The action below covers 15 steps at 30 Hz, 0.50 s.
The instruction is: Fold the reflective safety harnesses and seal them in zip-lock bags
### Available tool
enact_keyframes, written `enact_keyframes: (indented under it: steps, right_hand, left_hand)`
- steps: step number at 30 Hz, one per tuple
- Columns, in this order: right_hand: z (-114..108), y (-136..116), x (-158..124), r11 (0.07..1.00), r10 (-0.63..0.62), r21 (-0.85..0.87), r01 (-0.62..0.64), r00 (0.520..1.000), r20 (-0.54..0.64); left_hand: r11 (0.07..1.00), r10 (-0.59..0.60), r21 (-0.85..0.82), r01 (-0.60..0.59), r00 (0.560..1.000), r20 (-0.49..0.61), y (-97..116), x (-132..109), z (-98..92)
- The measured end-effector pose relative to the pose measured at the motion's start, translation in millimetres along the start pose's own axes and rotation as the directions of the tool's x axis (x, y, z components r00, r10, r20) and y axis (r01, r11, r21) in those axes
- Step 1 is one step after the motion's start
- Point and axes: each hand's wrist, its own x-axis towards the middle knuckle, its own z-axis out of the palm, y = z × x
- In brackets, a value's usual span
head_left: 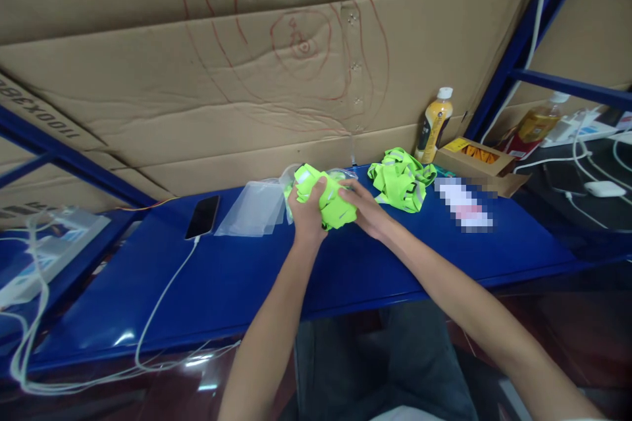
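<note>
Between my two hands is a bunched-up neon-green reflective strap harness (338,209), with silver-grey patches showing on its folds. My left hand (309,212) closes around its left side, thumb across the front. From the right, my right hand (364,207) grips it with the fingers curled in. A second heap of the same green reflective straps (402,179) lies on the blue table (257,276) to the right of my hands. Clear plastic bags (251,207) are spread flat on the left, and more clear plastic shows partly hidden behind the held bundle.
A phone (202,217) with a white charging cable (170,293) lies left. At the back right stand a yellow bottle (434,125) and an opened cardboard box (476,158) with orange contents. Cardboard (148,92) walls the rear; blue metal posts (513,72) rise at the sides.
</note>
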Motion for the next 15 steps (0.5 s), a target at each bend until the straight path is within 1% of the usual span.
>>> enact_keyframes:
  steps: [1,3,5,6,8,11,15]
  right_hand:
    - [2.1,1.6,-0.9,0.998,0.016,0.063,-0.017,1.0,0.019]
    - [7.4,5.9,-4.5,0.987,-0.025,0.157,0.02,0.999,0.025]
    - [11.7,8.3,-9.5,0.976,-0.119,0.187,0.113,0.993,0.019]
    - [12.9,8.3,-11.9,0.97,-0.161,0.187,0.153,0.986,0.031]
    - [13.2,6.4,-16.0,0.963,-0.208,0.189,0.19,0.974,0.085]
    - [10.8,4.1,-18.0,0.97,-0.198,0.169,0.176,0.972,0.126]
    - [7.9,7.6,-14.9,0.981,-0.17,0.11,0.162,0.983,0.069]
  left_hand:
    - [1.0,-0.005,0.01,0.005,1.0,0.016,-1.5,-1.5,0.0]
    - [0.999,0.012,0.036,-0.012,1.0,0.02,-5.3,-5.4,0.5]
    - [0.995,0.075,0.064,-0.075,0.997,-0.007,-9.1,-9.1,1.2]
    - [0.99,0.118,0.083,-0.116,0.993,-0.017,-10.6,-10.8,1.7]
    - [0.974,0.199,0.118,-0.195,0.98,-0.02,-12.9,-13.6,2.8]
    - [0.959,0.247,0.146,-0.243,0.969,-0.012,-15.9,-17.0,4.6]
    - [0.962,0.222,0.175,-0.212,0.974,-0.038,-21.9,-16.9,2.0]
